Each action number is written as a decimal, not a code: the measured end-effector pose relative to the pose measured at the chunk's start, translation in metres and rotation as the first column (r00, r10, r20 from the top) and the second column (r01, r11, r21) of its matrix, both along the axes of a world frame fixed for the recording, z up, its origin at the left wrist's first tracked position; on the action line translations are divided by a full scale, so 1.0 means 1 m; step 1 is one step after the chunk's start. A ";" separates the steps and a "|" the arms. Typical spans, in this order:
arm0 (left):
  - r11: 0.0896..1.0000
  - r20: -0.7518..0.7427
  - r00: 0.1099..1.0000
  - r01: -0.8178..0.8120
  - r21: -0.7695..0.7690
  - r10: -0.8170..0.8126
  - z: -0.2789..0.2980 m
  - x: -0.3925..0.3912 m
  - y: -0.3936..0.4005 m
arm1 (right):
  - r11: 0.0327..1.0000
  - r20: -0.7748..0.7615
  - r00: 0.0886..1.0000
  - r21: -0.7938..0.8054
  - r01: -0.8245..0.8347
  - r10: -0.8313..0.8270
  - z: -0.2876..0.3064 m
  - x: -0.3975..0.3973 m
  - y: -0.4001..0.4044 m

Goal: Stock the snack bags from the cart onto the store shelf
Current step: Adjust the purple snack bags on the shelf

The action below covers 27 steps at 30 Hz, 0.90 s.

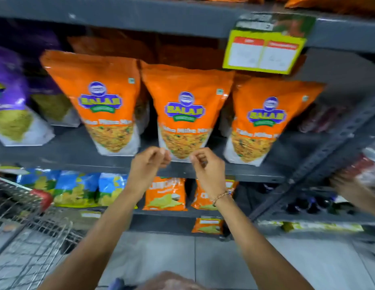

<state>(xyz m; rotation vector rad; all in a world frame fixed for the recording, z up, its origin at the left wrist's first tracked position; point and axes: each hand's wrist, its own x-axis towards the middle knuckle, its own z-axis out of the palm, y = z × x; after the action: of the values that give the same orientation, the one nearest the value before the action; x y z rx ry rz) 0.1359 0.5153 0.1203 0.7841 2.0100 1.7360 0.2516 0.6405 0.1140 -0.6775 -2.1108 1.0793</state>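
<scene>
Three orange snack bags stand upright side by side on the grey shelf (77, 158): a left bag (98, 97), a middle bag (185, 109) and a right bag (266, 118). More orange bags stand behind them. My left hand (150, 164) has its curled fingers pinched on the middle bag's bottom left corner. My right hand (206, 166), with a bracelet on its wrist, pinches the same bag's bottom right corner. The wire cart (29, 233) is at the lower left, and I see no bags in it.
Purple bags (11, 95) stand left of the orange ones. A yellow price tag (264, 51) hangs from the shelf above. Blue bags (77, 189) and small orange bags (165, 193) fill the lower shelf. Another person's hand (347, 189) reaches in at the right.
</scene>
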 end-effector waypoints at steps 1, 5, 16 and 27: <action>0.997 0.013 0.997 -0.073 0.025 0.072 -0.003 -0.019 -0.021 | 0.997 -0.015 0.998 -0.044 -0.065 0.065 -0.001 -0.018 -0.017; 0.940 0.037 0.946 -0.325 0.101 0.323 -0.017 -0.095 -0.109 | 0.947 -0.020 0.964 -0.184 -0.263 0.264 -0.011 -0.095 -0.087; 0.883 0.108 0.887 -0.423 -0.201 0.450 -0.029 -0.317 -0.278 | 0.874 0.017 0.925 -0.336 -0.352 0.379 -0.012 -0.321 -0.225; 0.955 0.019 0.988 -0.145 -0.259 0.156 -0.063 -0.394 -0.267 | 0.964 0.050 0.980 -0.199 -0.177 0.190 -0.028 -0.377 -0.234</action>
<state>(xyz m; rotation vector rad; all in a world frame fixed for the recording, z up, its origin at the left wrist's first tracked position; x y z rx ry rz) -0.2584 0.2487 0.0572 0.5198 2.2597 1.5095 -0.1253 0.4063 0.0864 -0.6255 -2.1795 1.3961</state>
